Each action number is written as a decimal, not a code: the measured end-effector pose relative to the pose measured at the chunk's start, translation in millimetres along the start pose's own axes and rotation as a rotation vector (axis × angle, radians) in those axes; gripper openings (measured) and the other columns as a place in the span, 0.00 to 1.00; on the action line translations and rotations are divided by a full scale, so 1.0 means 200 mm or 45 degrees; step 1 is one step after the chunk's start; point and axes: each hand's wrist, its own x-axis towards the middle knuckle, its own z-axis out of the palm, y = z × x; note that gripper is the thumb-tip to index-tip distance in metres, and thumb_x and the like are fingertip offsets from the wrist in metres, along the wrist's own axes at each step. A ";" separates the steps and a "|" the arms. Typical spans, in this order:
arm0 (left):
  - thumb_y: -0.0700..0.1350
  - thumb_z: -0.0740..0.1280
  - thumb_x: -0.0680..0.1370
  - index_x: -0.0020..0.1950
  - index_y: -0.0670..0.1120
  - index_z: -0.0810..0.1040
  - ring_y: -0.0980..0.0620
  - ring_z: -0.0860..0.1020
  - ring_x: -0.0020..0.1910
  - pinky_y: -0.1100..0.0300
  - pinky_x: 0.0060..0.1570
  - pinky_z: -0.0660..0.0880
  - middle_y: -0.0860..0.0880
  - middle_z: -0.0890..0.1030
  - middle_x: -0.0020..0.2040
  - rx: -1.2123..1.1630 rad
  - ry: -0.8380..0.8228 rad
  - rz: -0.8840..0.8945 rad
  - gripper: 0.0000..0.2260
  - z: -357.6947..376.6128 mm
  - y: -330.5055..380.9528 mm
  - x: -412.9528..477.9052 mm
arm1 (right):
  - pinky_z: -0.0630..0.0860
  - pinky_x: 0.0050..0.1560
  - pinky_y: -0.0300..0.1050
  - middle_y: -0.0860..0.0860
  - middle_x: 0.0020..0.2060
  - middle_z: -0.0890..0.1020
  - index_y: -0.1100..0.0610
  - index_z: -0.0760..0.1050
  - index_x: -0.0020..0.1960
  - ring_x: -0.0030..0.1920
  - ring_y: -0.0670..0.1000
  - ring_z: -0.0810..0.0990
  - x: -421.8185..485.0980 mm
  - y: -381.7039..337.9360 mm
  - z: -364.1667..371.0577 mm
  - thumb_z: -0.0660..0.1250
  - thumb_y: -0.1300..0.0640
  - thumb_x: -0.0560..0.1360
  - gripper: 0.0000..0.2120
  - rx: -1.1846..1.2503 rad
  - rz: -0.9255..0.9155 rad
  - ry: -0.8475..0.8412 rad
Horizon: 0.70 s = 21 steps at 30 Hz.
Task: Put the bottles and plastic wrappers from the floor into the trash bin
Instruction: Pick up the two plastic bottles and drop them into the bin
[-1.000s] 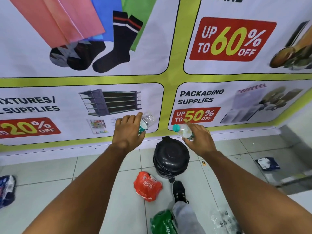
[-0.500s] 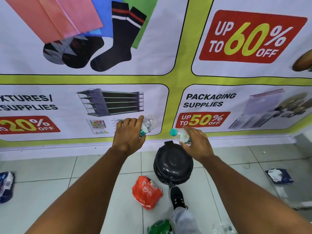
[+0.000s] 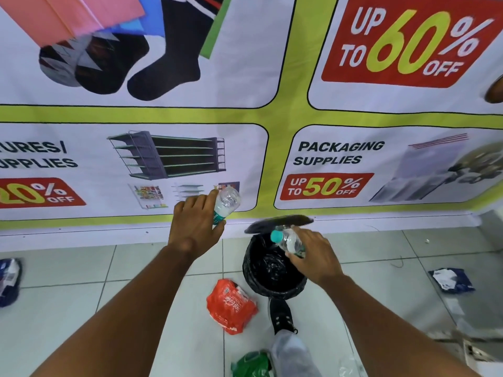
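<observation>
The trash bin's lid (image 3: 279,223) has swung up, showing a black liner (image 3: 268,268) inside the trash bin (image 3: 275,284). The right hand (image 3: 313,257) grips a teal-capped bottle (image 3: 288,240) over the opening; the left hand (image 3: 197,227) grips another bottle (image 3: 226,202), further left. A red Coca-Cola wrapper (image 3: 231,306) lies on the floor (image 3: 68,308) near the bin.

Bin lid (image 3: 279,222) now raised, bin (image 3: 272,288) open

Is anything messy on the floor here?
Yes. A crumpled red wrapper lies left of the open black bin, a green one near the bottom edge, and blue-and-white ones at far left and right.
</observation>
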 end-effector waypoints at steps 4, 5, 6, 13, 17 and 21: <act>0.59 0.69 0.72 0.72 0.48 0.63 0.42 0.75 0.58 0.43 0.58 0.72 0.45 0.79 0.61 -0.007 -0.038 -0.016 0.32 0.13 -0.04 -0.07 | 0.68 0.63 0.48 0.48 0.63 0.78 0.50 0.66 0.72 0.63 0.52 0.73 -0.10 0.09 0.19 0.74 0.46 0.70 0.34 0.031 0.014 -0.064; 0.58 0.69 0.72 0.72 0.48 0.63 0.41 0.75 0.58 0.43 0.58 0.72 0.45 0.79 0.61 -0.009 -0.051 -0.018 0.32 0.16 -0.05 -0.09 | 0.68 0.63 0.48 0.48 0.64 0.77 0.50 0.66 0.72 0.63 0.51 0.73 -0.12 0.11 0.23 0.73 0.46 0.70 0.34 0.032 0.024 -0.084; 0.58 0.70 0.72 0.72 0.48 0.63 0.41 0.75 0.58 0.43 0.58 0.72 0.45 0.79 0.60 -0.009 -0.058 -0.020 0.33 0.19 -0.06 -0.11 | 0.68 0.63 0.48 0.48 0.64 0.77 0.50 0.66 0.73 0.63 0.51 0.72 -0.12 0.13 0.27 0.73 0.46 0.71 0.34 0.032 0.037 -0.102; 0.59 0.71 0.71 0.72 0.48 0.64 0.42 0.75 0.59 0.43 0.59 0.73 0.44 0.79 0.62 -0.003 -0.096 -0.016 0.34 0.35 -0.11 -0.20 | 0.69 0.65 0.50 0.50 0.65 0.77 0.50 0.65 0.73 0.64 0.54 0.73 0.04 0.23 0.49 0.74 0.46 0.70 0.36 0.042 0.132 -0.155; 0.57 0.72 0.71 0.71 0.47 0.65 0.41 0.76 0.57 0.43 0.57 0.73 0.44 0.80 0.59 0.019 -0.086 0.005 0.33 0.43 -0.16 -0.21 | 0.67 0.68 0.52 0.51 0.68 0.75 0.50 0.62 0.75 0.67 0.54 0.71 0.15 0.27 0.63 0.76 0.44 0.68 0.41 0.051 0.178 -0.214; 0.57 0.71 0.71 0.72 0.47 0.65 0.41 0.75 0.56 0.45 0.54 0.72 0.44 0.80 0.58 0.053 -0.119 0.038 0.33 0.50 -0.18 -0.23 | 0.62 0.72 0.54 0.52 0.74 0.66 0.51 0.55 0.77 0.73 0.54 0.64 0.20 0.33 0.70 0.78 0.44 0.65 0.49 0.058 0.212 -0.241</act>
